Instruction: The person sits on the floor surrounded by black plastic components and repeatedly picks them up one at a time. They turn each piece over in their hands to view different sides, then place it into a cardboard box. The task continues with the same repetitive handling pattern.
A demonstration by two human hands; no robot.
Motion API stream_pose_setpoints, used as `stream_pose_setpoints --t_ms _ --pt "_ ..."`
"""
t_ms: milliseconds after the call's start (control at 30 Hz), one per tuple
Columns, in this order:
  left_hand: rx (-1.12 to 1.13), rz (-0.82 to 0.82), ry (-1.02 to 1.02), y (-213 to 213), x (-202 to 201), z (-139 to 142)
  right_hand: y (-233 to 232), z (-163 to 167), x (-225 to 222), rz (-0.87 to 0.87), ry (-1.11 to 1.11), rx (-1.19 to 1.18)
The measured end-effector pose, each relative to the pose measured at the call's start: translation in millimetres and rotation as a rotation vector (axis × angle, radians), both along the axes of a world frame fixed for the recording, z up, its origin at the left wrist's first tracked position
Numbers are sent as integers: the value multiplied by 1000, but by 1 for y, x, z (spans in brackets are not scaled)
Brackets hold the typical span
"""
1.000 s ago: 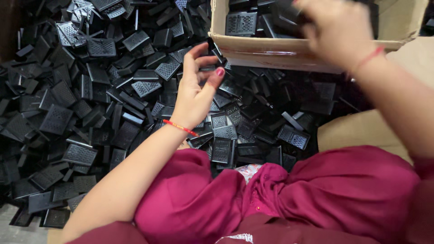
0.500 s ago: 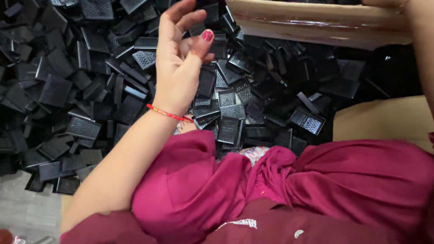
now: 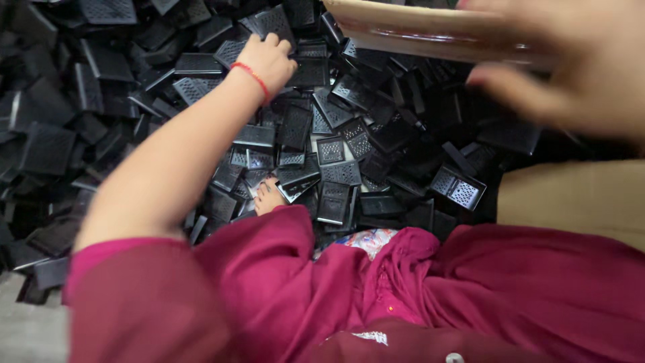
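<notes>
A big heap of black plastic pieces with perforated faces (image 3: 329, 151) covers the floor in front of me. My left hand (image 3: 269, 57), a red thread around its wrist, reaches far into the heap. It is knuckles up, with the fingers curled down onto the pieces; the fingertips are hidden, so a grip cannot be made out. My right hand (image 3: 571, 74) hovers blurred at the upper right with fingers spread and nothing seen in it. It is just in front of the rim of a cardboard box (image 3: 403, 30).
A brown cardboard sheet (image 3: 571, 195) lies at the right, beside the heap. My magenta clothing (image 3: 403, 296) fills the lower view, and a bare foot (image 3: 267, 198) pokes out among the pieces. Grey floor (image 3: 27, 329) shows at the bottom left.
My left hand turned from palm-up and raised to knuckles-up, pressed into the heap farther away. My right hand came away from the box and down into view.
</notes>
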State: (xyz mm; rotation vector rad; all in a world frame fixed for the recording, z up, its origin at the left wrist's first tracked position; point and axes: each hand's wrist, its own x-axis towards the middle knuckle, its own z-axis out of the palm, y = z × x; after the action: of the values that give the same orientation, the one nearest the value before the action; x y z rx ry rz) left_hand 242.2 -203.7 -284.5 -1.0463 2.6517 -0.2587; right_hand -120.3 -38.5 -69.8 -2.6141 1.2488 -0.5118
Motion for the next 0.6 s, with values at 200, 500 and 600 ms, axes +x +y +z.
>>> stream_pose_setpoints --t_ms 200,500,600 --pt "207 125 59 1 -25 -77 8 -31 23 257 203 145" --pt "199 100 76 -5 -7 -110 4 -73 45 341 177 453" --pt "232 151 10 -6 -5 -112 6 -78 50 386 158 433"
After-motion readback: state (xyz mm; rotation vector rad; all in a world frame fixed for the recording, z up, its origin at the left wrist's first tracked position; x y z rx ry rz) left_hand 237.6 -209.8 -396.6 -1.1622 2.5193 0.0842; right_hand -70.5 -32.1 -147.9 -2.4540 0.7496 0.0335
